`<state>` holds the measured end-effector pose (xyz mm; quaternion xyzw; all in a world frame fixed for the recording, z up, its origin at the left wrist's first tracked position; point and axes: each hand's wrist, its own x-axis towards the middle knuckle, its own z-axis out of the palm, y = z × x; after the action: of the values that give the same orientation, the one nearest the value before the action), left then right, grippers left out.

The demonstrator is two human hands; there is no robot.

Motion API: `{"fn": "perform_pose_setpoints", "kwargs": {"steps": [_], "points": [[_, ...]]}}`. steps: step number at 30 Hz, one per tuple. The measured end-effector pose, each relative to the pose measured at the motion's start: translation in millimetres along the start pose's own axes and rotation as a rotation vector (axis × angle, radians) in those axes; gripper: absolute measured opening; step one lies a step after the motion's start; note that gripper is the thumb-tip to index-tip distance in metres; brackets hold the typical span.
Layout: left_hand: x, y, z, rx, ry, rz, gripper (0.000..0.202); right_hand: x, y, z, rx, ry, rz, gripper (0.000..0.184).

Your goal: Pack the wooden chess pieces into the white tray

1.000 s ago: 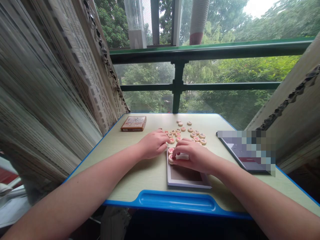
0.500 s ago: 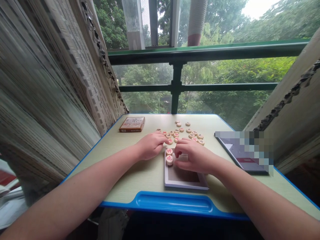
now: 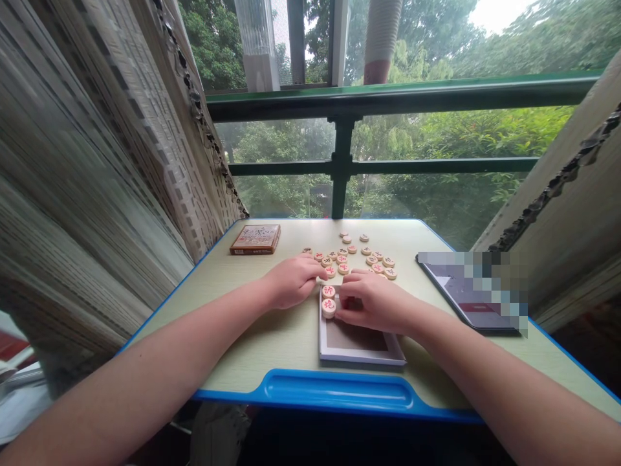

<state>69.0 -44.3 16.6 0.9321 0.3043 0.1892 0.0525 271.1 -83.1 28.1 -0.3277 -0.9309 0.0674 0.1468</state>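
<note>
Over the near edge of the scattered xiangqi pieces (image 3: 343, 268) reaches my left hand (image 3: 295, 282). Its index finger extends to a red-marked piece (image 3: 330, 272), and nothing shows in its grasp. My right hand (image 3: 376, 301) hovers over the shallow open box (image 3: 361, 358), fingers bent and thumb apart, with the box's brown inside showing in the gap. Its thumb tip is beside a red-marked piece (image 3: 328, 307) in the box's left side, and I cannot tell whether they touch. Another red-marked piece (image 3: 328, 291) sits just behind that one. The right hand hides part of the box and some pieces.
A brown printed box (image 3: 255, 239) lies at the table's back left. On the right edge rests a dark tablet (image 3: 449, 291), partly blurred out. The table's front has a blue tray groove (image 3: 339, 391). Beyond is a green railing (image 3: 388, 100), with curtains on both sides.
My right hand has shifted slightly, its thumb drawing closer to the front red-marked piece in the box. My left hand stays nearly in place. The view has tilted a little.
</note>
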Motion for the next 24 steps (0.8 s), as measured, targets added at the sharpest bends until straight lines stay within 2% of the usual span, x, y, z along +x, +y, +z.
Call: {"fn": "perform_pose_setpoints", "kwargs": {"steps": [19,24], "points": [[0.8,2.2,-1.6,-0.014,-0.033,0.005,0.029,0.8,-0.2,2.8,0.020,0.010,0.001,0.029],[0.7,1.6,-3.7,-0.010,-0.034,0.015,0.030,-3.6,9.2,-10.4,0.034,0.024,0.082,0.035]]}}
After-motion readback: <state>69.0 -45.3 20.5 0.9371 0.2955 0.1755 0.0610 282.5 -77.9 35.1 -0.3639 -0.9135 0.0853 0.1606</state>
